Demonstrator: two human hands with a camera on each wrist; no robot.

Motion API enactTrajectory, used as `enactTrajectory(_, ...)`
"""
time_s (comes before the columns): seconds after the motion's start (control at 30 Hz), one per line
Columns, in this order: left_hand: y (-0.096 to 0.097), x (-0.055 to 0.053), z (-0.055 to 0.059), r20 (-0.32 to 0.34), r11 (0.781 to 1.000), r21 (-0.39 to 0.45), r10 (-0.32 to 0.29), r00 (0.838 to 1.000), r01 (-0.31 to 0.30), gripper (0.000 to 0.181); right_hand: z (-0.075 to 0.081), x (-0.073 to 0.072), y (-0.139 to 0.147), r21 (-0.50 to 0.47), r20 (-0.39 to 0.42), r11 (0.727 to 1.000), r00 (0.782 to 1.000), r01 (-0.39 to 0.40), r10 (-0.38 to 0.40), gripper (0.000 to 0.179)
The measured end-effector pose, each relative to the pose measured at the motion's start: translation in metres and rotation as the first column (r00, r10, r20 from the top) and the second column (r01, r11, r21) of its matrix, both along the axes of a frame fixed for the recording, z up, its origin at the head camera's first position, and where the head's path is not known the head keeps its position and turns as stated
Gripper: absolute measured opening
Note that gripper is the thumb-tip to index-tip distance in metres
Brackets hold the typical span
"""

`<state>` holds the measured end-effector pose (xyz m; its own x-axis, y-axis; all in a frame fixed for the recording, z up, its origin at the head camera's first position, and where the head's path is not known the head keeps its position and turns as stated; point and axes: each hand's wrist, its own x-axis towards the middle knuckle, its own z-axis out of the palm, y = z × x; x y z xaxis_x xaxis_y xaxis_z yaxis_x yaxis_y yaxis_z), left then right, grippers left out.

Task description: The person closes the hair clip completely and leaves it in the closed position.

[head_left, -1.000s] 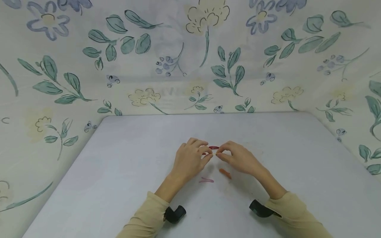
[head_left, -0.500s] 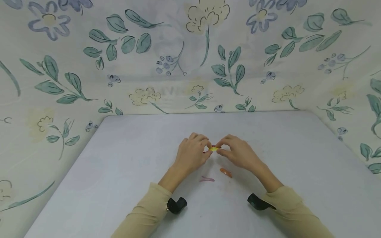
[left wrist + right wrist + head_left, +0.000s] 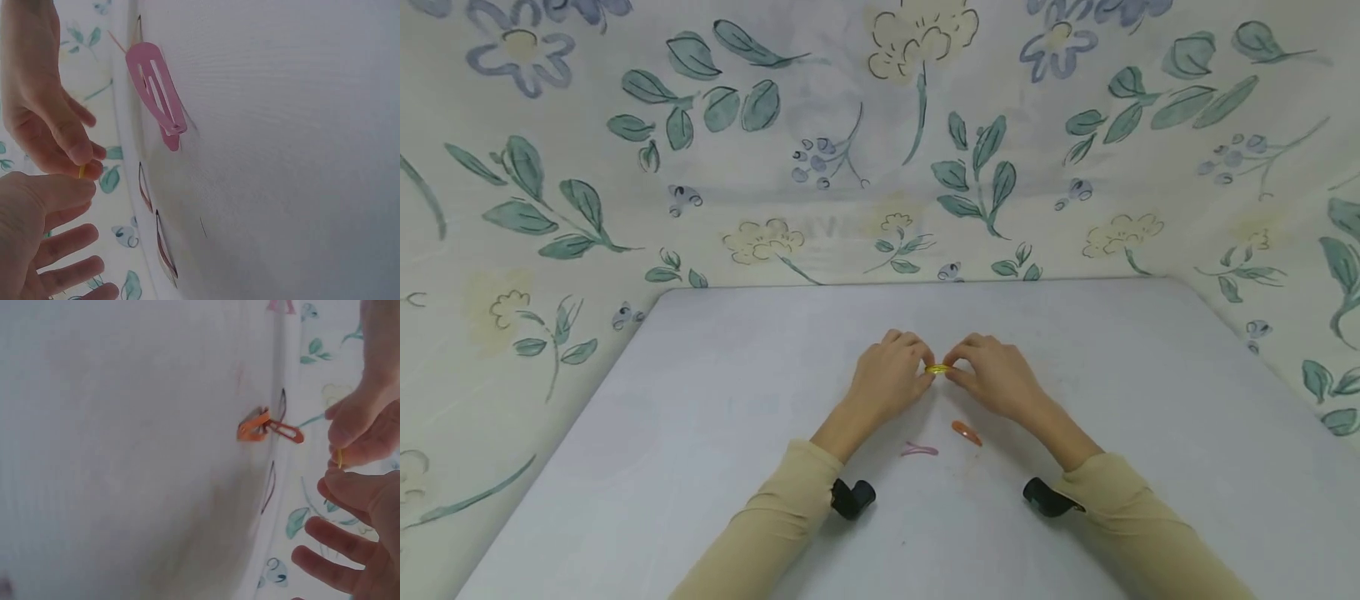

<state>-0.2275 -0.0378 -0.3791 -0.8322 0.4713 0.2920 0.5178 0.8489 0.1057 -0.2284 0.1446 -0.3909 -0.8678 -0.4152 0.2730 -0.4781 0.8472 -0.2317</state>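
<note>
Clip (image 3: 937, 369), yellow, wrist-view sliver, fuller overhead

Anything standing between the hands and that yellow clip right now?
Nothing visible: the left hand and right hand both pinch the yellow clip directly. The orange clip and pink clip lie on the white table, nearer the person, apart from the hands.

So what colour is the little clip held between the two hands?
The clip is yellow; the head view shows it best.
</note>
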Motion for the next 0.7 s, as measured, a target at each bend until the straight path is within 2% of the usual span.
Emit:
enactTrajectory(0.13,0.008,-0.007,-0.001,0.062,0.998,-0.055,-0.013,0.998,0.017,0.014,-0.003,-0.002,0.003,0.084,-0.003,0.996,1.0,0.024,-0.024,0.013)
enactTrajectory(0.23,0.013,-0.01,-0.002,0.076,0.994,-0.105,-0.013,0.997,0.021,0.014,-0.004,-0.002,0.004,0.145,-0.02,0.989,0.999,0.035,-0.032,0.01)
enactTrajectory(0.47,0.014,-0.012,-0.004,0.1,0.988,-0.156,0.025,0.995,-0.009,0.016,0.001,-0.007,-0.002,0.185,0.031,0.983,1.0,0.001,-0.007,0.011)
enactTrajectory(0.7,0.011,-0.014,-0.01,0.123,0.985,-0.172,0.048,0.991,-0.027,0.016,-0.005,-0.012,-0.01,0.239,0.061,0.97,0.998,-0.035,0.021,0.013)
